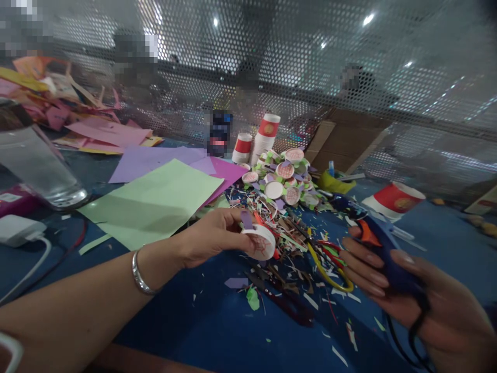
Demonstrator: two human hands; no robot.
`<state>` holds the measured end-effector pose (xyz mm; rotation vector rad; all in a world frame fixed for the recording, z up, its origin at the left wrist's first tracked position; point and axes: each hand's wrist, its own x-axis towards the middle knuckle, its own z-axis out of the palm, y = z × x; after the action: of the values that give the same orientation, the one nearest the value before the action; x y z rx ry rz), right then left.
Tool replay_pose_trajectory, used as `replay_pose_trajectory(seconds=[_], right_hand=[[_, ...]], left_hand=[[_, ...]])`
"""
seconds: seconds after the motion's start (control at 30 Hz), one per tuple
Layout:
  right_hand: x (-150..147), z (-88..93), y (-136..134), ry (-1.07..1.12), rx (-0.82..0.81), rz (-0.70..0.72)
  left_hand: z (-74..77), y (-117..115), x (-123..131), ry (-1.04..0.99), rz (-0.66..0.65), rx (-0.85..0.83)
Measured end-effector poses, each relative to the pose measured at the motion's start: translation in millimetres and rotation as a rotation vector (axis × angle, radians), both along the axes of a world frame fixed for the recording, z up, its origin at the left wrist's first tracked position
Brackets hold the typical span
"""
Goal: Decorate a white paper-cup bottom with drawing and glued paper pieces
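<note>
Between the thumb and fingers of my left hand (pixel 212 235) is a white paper-cup bottom (pixel 261 243) with red scribbled lines on its round face. A purple paper strip (pixel 246 219) stands up at its edge. My right hand (pixel 430 305) is wrapped round a dark blue hot glue gun (pixel 394 259) with an orange trigger and a black cord. The gun sits to the right of the cup bottom, apart from it. Below the cup bottom lie dark-handled scissors (pixel 289 305) and a purple paper piece (pixel 236 283). Yellow-handled scissors (pixel 324 267) lie between my hands.
Similar cup bottoms (pixel 285 171) with green and purple tabs form a pile behind paper scraps (pixel 287 233). Stacked cups (pixel 267 132) stand behind; another cup (pixel 396 199) lies right. Left are green sheets (pixel 159 199), a glass of water (pixel 42 171) and a white charger (pixel 21 228).
</note>
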<state>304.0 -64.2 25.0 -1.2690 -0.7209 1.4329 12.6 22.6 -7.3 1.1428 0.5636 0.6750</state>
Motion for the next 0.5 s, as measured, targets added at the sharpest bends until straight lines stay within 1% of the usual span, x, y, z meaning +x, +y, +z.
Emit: replay_pose_trajectory(seconds=[0.1,0.23,0.33,0.43,0.5], right_hand=[[-4,-2.0,6,0.02,0.058,0.155],[-12,-3.9,15,0.042,0.149,0.314],[-15,-7.7,21,0.01,0.15,0.358],[-14,-12.9,23,-0.097,0.108,0.395],[-13,-15.5,23,-0.192,0.106,0.39]], left_hand=[[-1.8,1,-1,0.013,-0.014,0.033],[-3.5,5,-3,-0.004,-0.031,0.033],[-3.1,8,-4,-0.004,-0.039,0.027],[-2.2,10,-4,-0.014,-0.055,0.028],[-2.2,12,-4,-0.028,-0.075,0.022]])
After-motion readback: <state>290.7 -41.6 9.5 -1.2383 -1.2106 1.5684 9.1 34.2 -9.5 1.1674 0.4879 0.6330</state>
